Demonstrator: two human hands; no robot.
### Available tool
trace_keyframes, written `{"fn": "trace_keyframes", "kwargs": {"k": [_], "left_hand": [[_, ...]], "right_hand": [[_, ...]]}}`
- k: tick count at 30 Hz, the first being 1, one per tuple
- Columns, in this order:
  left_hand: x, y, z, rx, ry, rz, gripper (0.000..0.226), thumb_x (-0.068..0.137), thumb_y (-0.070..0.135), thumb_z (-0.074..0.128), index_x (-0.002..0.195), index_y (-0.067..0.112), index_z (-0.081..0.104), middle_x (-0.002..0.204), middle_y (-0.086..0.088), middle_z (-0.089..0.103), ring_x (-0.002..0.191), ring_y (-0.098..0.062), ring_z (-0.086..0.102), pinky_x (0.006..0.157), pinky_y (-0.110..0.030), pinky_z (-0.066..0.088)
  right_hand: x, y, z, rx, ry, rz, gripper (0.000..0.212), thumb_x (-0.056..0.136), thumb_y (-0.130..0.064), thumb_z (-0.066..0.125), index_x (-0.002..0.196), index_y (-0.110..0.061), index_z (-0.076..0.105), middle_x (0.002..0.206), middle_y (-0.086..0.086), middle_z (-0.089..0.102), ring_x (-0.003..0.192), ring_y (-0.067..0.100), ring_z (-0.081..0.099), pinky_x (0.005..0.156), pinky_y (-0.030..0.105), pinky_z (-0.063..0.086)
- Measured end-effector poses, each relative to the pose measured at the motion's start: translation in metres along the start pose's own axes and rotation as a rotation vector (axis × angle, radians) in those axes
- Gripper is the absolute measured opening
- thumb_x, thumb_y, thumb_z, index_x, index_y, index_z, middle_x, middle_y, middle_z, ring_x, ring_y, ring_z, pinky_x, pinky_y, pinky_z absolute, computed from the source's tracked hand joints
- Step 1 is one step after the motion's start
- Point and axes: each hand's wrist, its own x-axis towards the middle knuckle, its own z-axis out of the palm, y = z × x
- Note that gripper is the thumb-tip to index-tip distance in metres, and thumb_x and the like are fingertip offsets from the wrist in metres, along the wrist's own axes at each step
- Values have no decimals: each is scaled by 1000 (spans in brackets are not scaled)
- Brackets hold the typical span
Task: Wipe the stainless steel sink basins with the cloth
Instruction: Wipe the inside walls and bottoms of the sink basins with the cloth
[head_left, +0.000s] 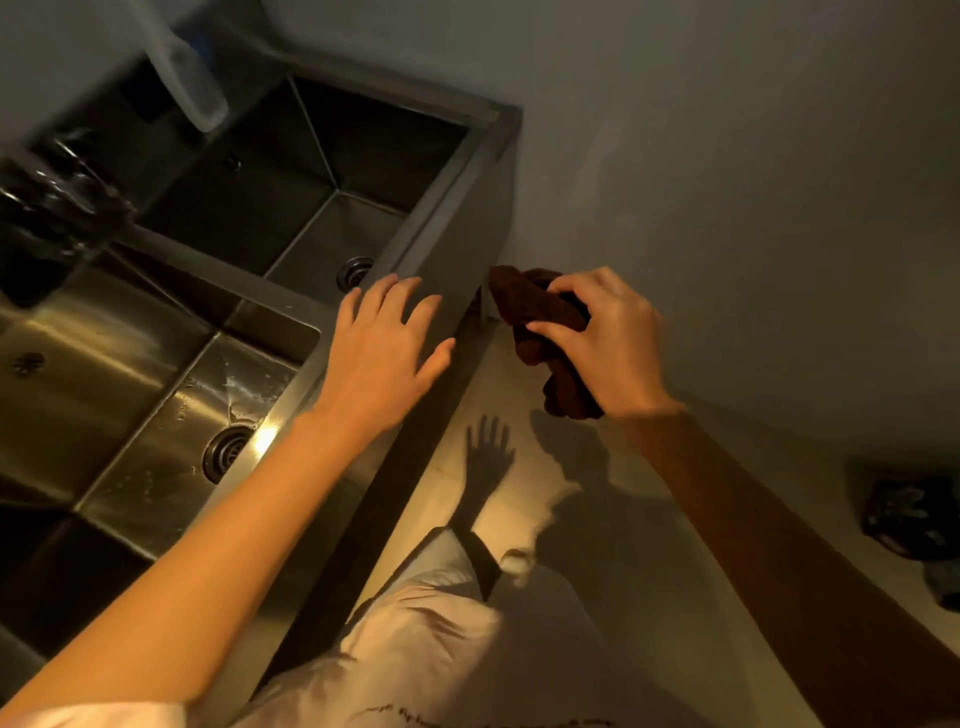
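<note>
While the left hand is spread wide with straight fingers over the front edge of the sink, the right hand pinches a dark brown cloth. The cloth is bunched up, and part of it hangs down under that hand. It is out past the right end of the sink, near the corner, and not in a basin. I cannot tell if the left hand touches the edge. The sink has two steel basins. The near basin looks shiny and wet, with a round drain in it. The far basin is darker and has its own drain. A see-through plastic thing hangs above the far basin. Black things lie on the floor on the right.
</note>
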Motion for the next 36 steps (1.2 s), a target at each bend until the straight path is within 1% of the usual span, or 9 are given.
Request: {"fn": "trace_keyframes", "kwargs": {"k": [3, 8, 12, 16, 18, 21, 24, 30, 36], "left_hand": [[23, -5, 1, 5, 7, -42, 54, 95, 46, 43, 139, 15, 47, 146, -14, 41, 141, -31, 28, 114, -51, 20], [67, -20, 5, -1, 20, -58, 56, 92, 48, 40, 135, 14, 50, 143, -15, 45, 138, -32, 33, 111, -51, 24], [109, -50, 5, -2, 62, -86, 50, 93, 43, 48, 134, 14, 51, 141, -15, 46, 137, -32, 34, 111, -51, 24], [147, -91, -3, -19, 65, -162, 50, 93, 42, 47, 135, 15, 49, 143, -14, 44, 138, -31, 32, 113, -51, 23], [164, -111, -10, -18, 63, -180, 52, 93, 42, 47, 136, 14, 48, 144, -14, 43, 138, -31, 31, 114, -51, 22], [188, -141, -27, -10, 95, -197, 52, 93, 42, 48, 137, 14, 48, 145, -13, 42, 139, -30, 30, 113, -50, 21], [211, -166, -50, -7, 157, -225, 53, 95, 44, 45, 140, 17, 45, 147, -11, 39, 140, -28, 28, 115, -50, 20], [244, -193, -79, 17, 321, -329, 52, 95, 45, 44, 138, 16, 46, 144, -12, 43, 137, -30, 32, 111, -50, 23], [265, -200, -73, 40, 317, -517, 52, 94, 44, 45, 138, 15, 47, 143, -12, 43, 136, -30, 34, 111, -49, 23]], "right_hand": [[31, 4, 4, -7, -15, -11, 33, 74, -38, 77, 103, -25, 68, 100, -1, 63, 95, 22, 62, 79, 34, 49], [83, 1, 18, -7, -65, -18, 34, 75, -38, 77, 104, -24, 68, 104, 1, 62, 99, 23, 61, 83, 41, 51], [136, -11, 31, -69, -98, -67, 35, 75, -42, 75, 106, -27, 66, 105, -2, 61, 99, 21, 60, 77, 35, 48], [195, -35, 40, -77, -111, -120, 34, 75, -44, 75, 104, -30, 65, 104, -6, 60, 97, 16, 58, 72, 27, 41], [224, -51, 43, -74, -79, -158, 33, 73, -43, 75, 103, -31, 65, 104, -8, 60, 96, 14, 58, 71, 25, 37], [263, -81, 48, -28, -42, -217, 34, 72, -44, 76, 102, -31, 66, 103, -9, 61, 95, 15, 60, 76, 31, 48], [298, -108, 51, 24, -17, -291, 33, 72, -44, 76, 101, -31, 66, 103, -9, 62, 95, 15, 60, 78, 36, 51], [370, -144, 61, 88, 16, -440, 32, 72, -46, 75, 99, -31, 66, 100, -6, 64, 91, 14, 60, 72, 27, 46], [418, -148, 99, 160, -136, -614, 30, 70, -45, 76, 95, -31, 66, 96, -11, 63, 87, 11, 60, 68, 25, 41]]}}
